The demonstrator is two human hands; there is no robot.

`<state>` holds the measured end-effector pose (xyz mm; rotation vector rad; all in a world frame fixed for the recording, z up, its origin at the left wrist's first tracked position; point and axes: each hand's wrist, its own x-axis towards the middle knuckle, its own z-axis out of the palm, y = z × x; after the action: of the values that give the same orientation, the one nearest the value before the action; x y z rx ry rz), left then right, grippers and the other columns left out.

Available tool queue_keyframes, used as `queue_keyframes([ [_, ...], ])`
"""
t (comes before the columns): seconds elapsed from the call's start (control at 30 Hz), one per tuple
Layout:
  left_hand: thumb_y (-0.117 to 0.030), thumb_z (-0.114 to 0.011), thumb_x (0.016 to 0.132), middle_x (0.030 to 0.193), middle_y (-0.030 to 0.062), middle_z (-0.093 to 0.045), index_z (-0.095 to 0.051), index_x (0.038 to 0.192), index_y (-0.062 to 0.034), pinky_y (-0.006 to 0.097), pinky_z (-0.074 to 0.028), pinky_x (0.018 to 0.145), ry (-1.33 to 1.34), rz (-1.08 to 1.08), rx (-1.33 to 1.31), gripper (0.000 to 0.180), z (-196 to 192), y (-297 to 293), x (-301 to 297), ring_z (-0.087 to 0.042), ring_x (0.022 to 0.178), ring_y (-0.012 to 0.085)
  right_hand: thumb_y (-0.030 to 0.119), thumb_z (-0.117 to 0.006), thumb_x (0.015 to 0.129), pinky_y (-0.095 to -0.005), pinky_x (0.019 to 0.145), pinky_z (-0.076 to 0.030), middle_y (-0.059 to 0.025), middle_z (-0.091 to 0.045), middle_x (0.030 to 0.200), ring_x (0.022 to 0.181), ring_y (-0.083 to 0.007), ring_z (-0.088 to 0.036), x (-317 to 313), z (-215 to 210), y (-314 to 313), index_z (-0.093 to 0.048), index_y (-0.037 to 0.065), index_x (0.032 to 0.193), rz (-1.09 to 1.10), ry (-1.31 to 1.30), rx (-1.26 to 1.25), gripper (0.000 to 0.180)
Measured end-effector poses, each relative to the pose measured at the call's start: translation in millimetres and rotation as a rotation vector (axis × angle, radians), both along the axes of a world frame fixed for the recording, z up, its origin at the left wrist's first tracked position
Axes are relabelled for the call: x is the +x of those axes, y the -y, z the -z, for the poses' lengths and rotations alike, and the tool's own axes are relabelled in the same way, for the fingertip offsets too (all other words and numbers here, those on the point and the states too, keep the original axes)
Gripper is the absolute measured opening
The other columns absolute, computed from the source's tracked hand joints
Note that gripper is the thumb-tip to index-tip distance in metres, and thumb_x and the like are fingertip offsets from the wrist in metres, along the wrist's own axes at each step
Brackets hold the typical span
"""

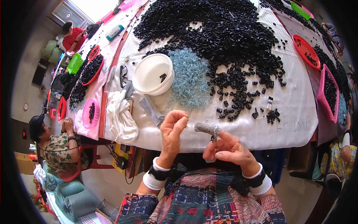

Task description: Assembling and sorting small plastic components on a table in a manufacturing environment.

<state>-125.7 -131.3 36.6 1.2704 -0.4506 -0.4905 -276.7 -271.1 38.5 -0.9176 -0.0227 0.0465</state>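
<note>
My left hand (173, 130) is raised above the table's front edge, thumb and forefinger pinched together; anything between them is too small to make out. To its right, my right hand (233, 149) has its thumb apart and its other fingers loosely bent. From its forefinger sticks out a curved, rough grey piece (207, 129) that looks like a finger sleeve, with small dark bits at its lower edge. Beyond my hands lies a heap of tiny pale-blue clear pieces (189, 76). Small black cylindrical parts (235, 91) spread behind it and to the right.
A white bowl (143, 76) holds a few black parts. Near it are glasses (123, 76), a crumpled white cloth (121, 117) and a grey strip (151, 111). A small white bottle (269, 103) stands at right. Red tray (305, 51) and pink basket (323, 93) lie farther right; other people sit around.
</note>
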Motion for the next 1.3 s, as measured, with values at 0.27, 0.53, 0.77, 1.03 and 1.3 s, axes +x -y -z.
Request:
queue_keyframes([
  [0.27, -0.011, -0.075, 0.066, 0.078, 0.005, -0.059, -0.067, 0.077, -0.007, 0.031, -0.042, 0.068, 0.989, 0.239, 0.525, 0.014, -59, 17, -1, -0.054, 0.077, 0.0218, 0.013, -0.063, 0.078, -0.032, 0.069, -0.046, -0.0072, -0.062, 0.089, 0.08, -0.019, -0.06, 4, 2, -8, -0.045, 0.006, 0.126, 0.236, 0.082, -1.126, 0.052],
  [0.53, -0.009, -0.067, 0.073, 0.079, 0.0046, -0.057, -0.06, 0.081, -0.0086, 0.035, -0.042, 0.065, 1.217, 0.146, 0.616, 0.01, -53, 26, -18, -0.055, 0.075, 0.0245, 0.021, -0.064, 0.075, -0.0358, 0.062, -0.037, -0.0036, -0.056, 0.079, 0.073, -0.0199, -0.054, 8, 5, -14, -0.049, 0.007, 0.121, 0.452, 0.076, -1.77, 0.051],
  [0.77, -0.003, -0.062, 0.076, 0.079, 0.012, -0.052, -0.053, 0.083, -0.004, 0.038, -0.043, 0.061, 1.055, 0.129, 0.599, 0.011, -41, 32, -31, -0.054, 0.072, 0.0311, 0.014, -0.066, 0.07, -0.0367, 0.063, -0.039, -0.0058, -0.057, 0.075, 0.073, -0.0229, -0.055, 14, 16, -20, -0.053, 0.003, 0.105, 0.497, 0.05, -1.792, 0.039],
  [1.03, 0.001, -0.055, 0.085, 0.077, 0.0021, -0.052, -0.055, 0.089, -0.001, 0.025, -0.041, 0.057, 0.828, -0.154, 0.233, 0.005, -34, 26, -32, -0.049, 0.069, 0.0112, 0.01, -0.056, 0.087, -0.0243, 0.062, -0.045, -0.013, -0.062, 0.088, 0.069, -0.0129, -0.056, 2, 12, -12, -0.013, 0.017, 0.145, 0.165, -0.084, -0.202, 0.073],
  [1.3, -0.017, -0.059, 0.088, 0.093, 0.0102, -0.063, -0.055, 0.113, 0.0063, 0.023, -0.049, 0.067, -0.461, 0.587, 0.04, 0.034, -29, 25, -3, -0.059, 0.078, 0.0127, 0.012, -0.06, 0.084, -0.0216, 0.061, -0.043, -0.0173, -0.062, 0.083, 0.066, -0.0135, -0.055, -14, -3, 2, -0.009, 0.011, 0.144, -0.138, 0.07, 0.271, 0.079],
])
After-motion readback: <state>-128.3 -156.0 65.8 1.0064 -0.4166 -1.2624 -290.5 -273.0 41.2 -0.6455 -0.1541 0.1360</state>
